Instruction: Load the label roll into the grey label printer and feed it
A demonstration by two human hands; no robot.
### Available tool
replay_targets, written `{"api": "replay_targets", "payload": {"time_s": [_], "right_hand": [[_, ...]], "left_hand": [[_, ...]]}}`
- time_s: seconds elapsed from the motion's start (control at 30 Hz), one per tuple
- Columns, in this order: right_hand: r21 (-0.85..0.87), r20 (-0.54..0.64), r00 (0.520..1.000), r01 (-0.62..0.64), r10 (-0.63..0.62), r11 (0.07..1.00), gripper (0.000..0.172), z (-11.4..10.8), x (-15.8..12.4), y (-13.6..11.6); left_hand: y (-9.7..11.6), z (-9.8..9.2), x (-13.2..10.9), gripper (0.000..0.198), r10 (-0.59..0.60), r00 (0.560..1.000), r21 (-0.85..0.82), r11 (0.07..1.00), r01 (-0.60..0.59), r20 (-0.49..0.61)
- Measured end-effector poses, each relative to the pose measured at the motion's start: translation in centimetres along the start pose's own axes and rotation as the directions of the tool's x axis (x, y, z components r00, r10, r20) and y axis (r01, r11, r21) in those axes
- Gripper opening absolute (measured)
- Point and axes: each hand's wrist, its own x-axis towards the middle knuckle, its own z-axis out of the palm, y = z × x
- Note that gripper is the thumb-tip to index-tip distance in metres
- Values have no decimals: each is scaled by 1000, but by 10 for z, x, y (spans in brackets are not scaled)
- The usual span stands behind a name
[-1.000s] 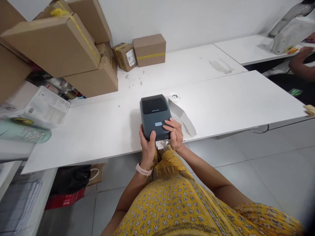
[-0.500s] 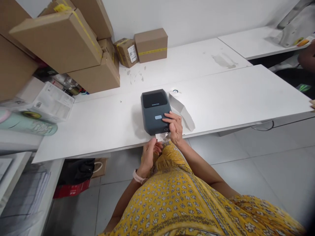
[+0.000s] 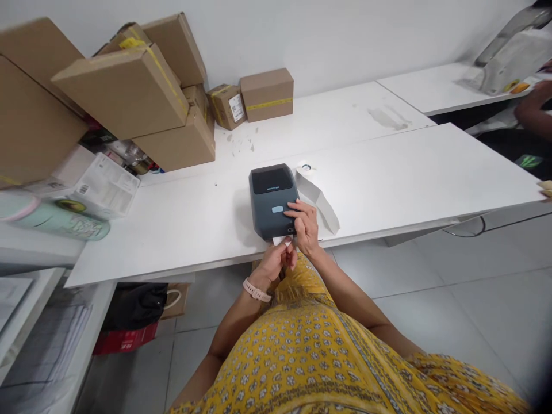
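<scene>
A dark blue-grey label printer (image 3: 271, 221) stands near the front edge of the white table, with a black window and a light blue button on top. From its front slot pokes a white paper label (image 3: 279, 240). My left hand (image 3: 276, 260), below that slot, pinches the label's end between thumb and fingers. My right hand (image 3: 305, 226) grips the printer's front right corner, its fingers lying over the top beside the button and its thumb at the front. Along the printer's right side lies a curled white paper strip (image 3: 321, 204), not held.
Stacked cardboard boxes (image 3: 125, 92) fill the back left, with two smaller ones, including a taped carton (image 3: 268, 95), by the wall. A mint bottle (image 3: 56, 221) lies at the left. The table's front edge (image 3: 388, 234) runs just before me. Another person's arm (image 3: 535, 109) shows far right.
My left hand has moved right and closed on the label end at the slot. My right hand stays on the printer. The view has tilted slightly upward.
</scene>
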Motion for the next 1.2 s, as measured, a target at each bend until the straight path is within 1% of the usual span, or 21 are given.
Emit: {"api": "replay_targets", "payload": {"time_s": [0.13, 0.27, 0.33, 0.4, 0.47, 0.5, 0.53, 0.57, 0.6, 0.63, 0.67, 0.7, 0.73, 0.77, 0.8, 0.87, 0.9, 0.97, 1.07, 1.13, 1.2], "right_hand": [[-92, 125, 992, 2, 9, 996, 47, -4, 8, -6], [-229, 238, 971, 54, 2, 972, 41, -12, 24, -15], [-279, 259, 966, 92, -17, 956, 39, -14, 33, -20], [-294, 292, 955, 136, -47, 946, 39, -13, 41, -22], [-280, 341, 937, 172, -69, 945, 39, -10, 48, -22], [-269, 365, 928, 180, -73, 946, 38, -9, 49, -21], [-260, 382, 921, 180, -70, 949, 36, -8, 49, -20], [-253, 392, 918, 171, -61, 952, 34, -8, 48, -19], [-246, 393, 918, 156, -49, 957, 32, -8, 45, -17], [-236, 384, 923, 133, -33, 963, 31, -9, 40, -15], [-217, 365, 931, 103, -17, 971, 32, -10, 34, -13], [-188, 336, 942, 63, 4, 980, 34, -11, 26, -10], [-148, 298, 954, 9, 36, 989, 39, -13, 17, -7], [-101, 252, 964, -57, 81, 993, 43, -15, 8, -5], [-51, 207, 968, -131, 139, 990, 48, -16, -2, -2], [40, 149, 952, -276, 267, 960, 55, -18, -18, 1], [75, 144, 937, -332, 319, 940, 58, -19, -23, 2], [129, 168, 911, -398, 376, 908, 64, -19, -26, 2], [154, 199, 911, -394, 362, 906, 71, -17, -7, 1], [102, 186, 935, -323, 301, 941, 73, -15, 19, 1], [-1, 151, 965, -217, 215, 976, 74, -10, 51, 2]], "left_hand": [[1, 0, 0, 56, 39, 999, 77, 996, -37, -21], [0, -2, -9, 57, 21, 1000, 133, 991, -22, 7], [-4, -10, -16, 56, -22, 999, 174, 985, 15, 37], [-7, -23, -25, 52, -57, 998, 197, 979, 50, 30], [-8, -39, -35, 46, -47, 998, 210, 976, 56, -48], [-7, -46, -38, 43, -12, 993, 224, 974, 38, -117], [-5, -52, -41, 40, 49, 977, 247, 969, 4, -206], [-2, -56, -43, 38, 137, 942, 279, 959, -49, -307], [2, -59, -43, 36, 245, 880, 320, 941, -114, -407], [7, -59, -42, 35, 357, 798, 367, 912, -184, -486], [11, -58, -41, 36, 456, 714, 417, 874, -249, -530], [16, -55, -38, 40, 534, 653, 463, 834, -300, -538], [19, -51, -35, 46, 585, 625, 501, 798, -333, -516], [22, -46, -32, 52, 614, 628, 530, 772, -351, -478], [24, -41, -29, 57, 623, 647, 548, 757, -357, -439], [26, -32, -23, 65, 616, 686, 556, 749, -360, -386], [27, -28, -20, 68, 615, 693, 551, 750, -366, -376], [31, -24, -16, 70, 638, 674, 536, 741, -404, -373], [49, -24, -7, 69, 706, 615, 511, 695, -506, -352], [66, -29, 4, 66, 745, 582, 489, 660, -570, -327], [79, -37, 20, 63, 763, 565, 492, 640, -591, -313]]}}
